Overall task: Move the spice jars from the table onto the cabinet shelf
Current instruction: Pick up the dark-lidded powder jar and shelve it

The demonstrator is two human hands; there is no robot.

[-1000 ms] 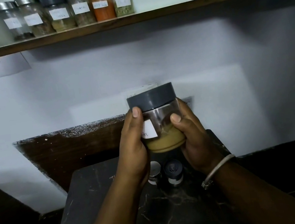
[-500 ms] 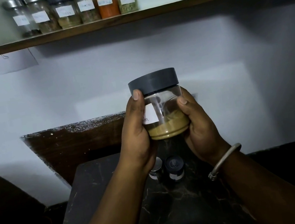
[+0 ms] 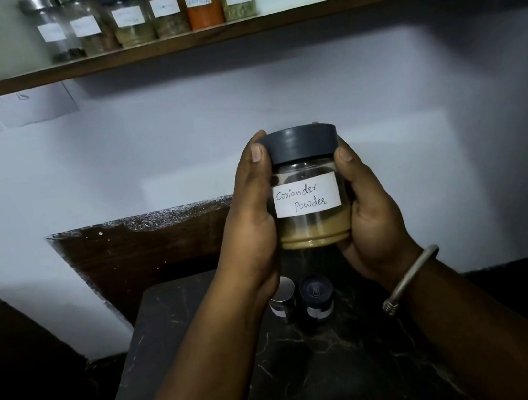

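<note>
Both hands hold up a clear jar [image 3: 308, 190] with a dark grey lid, tan powder and a white label reading "Coriander powder" that faces me. My left hand [image 3: 252, 221] wraps its left side and my right hand [image 3: 368, 215] its right side. Below them, on the dark marble table [image 3: 312, 362], stand two small jars: one with a silver lid [image 3: 283, 295], partly hidden by my left wrist, and one with a dark lid [image 3: 317, 297]. High on the wall, the wooden shelf [image 3: 330, 4] carries a row of several labelled spice jars [image 3: 148, 12] at its left end.
The shelf's right half is bare wood in front of a white wall. A dark wooden board [image 3: 134, 252] leans behind the table. Paper sheets [image 3: 35, 103] hang under the shelf's left end. Dark floor lies on both sides of the table.
The jar has been turned in my hands, so the label now faces me, and it rose somewhat. My left thumb has shifted up onto the lid's edge.
</note>
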